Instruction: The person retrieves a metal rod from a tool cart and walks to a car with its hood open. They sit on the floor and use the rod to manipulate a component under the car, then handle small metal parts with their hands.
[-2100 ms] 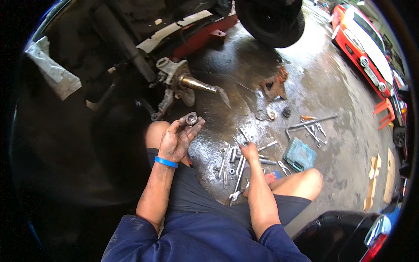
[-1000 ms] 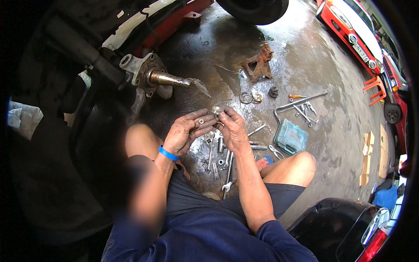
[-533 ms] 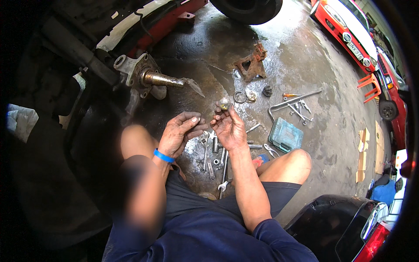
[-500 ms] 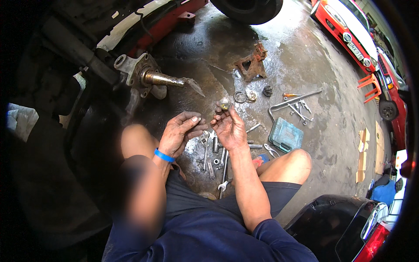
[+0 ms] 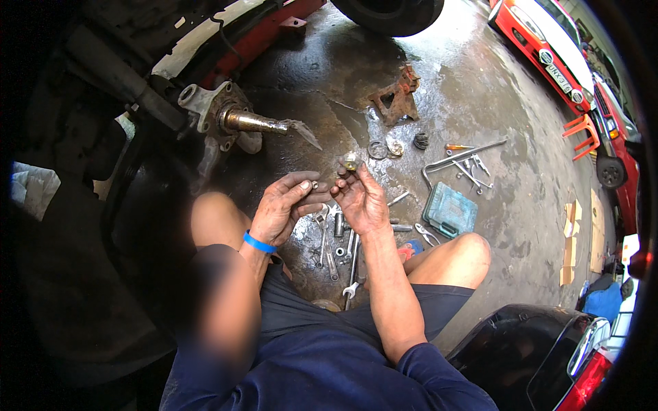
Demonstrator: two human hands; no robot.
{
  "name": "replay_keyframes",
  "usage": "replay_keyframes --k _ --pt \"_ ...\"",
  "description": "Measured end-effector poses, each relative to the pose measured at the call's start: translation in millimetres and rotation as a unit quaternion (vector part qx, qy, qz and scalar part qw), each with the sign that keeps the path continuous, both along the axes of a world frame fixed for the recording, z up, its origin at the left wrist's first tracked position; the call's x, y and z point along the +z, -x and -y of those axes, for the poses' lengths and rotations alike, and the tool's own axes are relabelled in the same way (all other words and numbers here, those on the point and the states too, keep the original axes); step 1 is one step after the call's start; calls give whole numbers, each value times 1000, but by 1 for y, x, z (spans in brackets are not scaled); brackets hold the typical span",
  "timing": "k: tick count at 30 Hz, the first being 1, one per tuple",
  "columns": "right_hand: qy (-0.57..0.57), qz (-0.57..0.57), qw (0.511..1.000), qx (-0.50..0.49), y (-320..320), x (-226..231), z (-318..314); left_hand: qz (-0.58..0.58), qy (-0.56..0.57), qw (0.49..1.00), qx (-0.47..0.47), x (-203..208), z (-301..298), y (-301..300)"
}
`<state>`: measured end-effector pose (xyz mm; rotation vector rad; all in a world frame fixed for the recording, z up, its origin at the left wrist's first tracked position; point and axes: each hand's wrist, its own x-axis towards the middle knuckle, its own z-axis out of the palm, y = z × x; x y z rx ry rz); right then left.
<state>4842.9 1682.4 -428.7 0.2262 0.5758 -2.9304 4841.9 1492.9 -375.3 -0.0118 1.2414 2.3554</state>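
My left hand (image 5: 282, 204), with a blue band at its wrist, pinches a small shiny metal piece (image 5: 314, 185) between thumb and fingertips. It looks like a nut, but is too small to be sure. Close beside it, my right hand (image 5: 364, 203) is turned palm up, its fingers closed round a small dark round part (image 5: 350, 165) with a yellowish, greasy middle. Both hands are over the floor between my knees. Ahead to the left, a bare, greased wheel spindle (image 5: 253, 123) sticks out of its steering knuckle (image 5: 212, 113).
Below my hands lie an adjustable wrench (image 5: 325, 236), a socket (image 5: 339, 225) and other spanners. To the right are a teal tool case (image 5: 449, 210), pliers (image 5: 426, 235) and a long bent bar (image 5: 466, 157). Bearing parts (image 5: 378, 150) and a rusty jack stand (image 5: 397, 99) stand farther off.
The small metal piece in my left fingers shows more plainly now. My right fingers have turned the greasy part slightly. Both hands stay in nearly the same place.
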Motion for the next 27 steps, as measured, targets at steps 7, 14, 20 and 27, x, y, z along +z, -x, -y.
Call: replay_keyframes --k 7,14,20,27 --pt "-2 -17 1000 14 0 -4 1 -30 15 998 53 -5 -2 -1" --pt "-15 -15 1000 18 1 -4 4 -3 17 997 71 0 -5 -1" --pt "-18 -13 1000 18 0 -3 4 -8 12 998 62 -1 -4 0" --pt "-20 -10 1000 16 0 -4 4 -22 6 997 72 -3 -4 0"
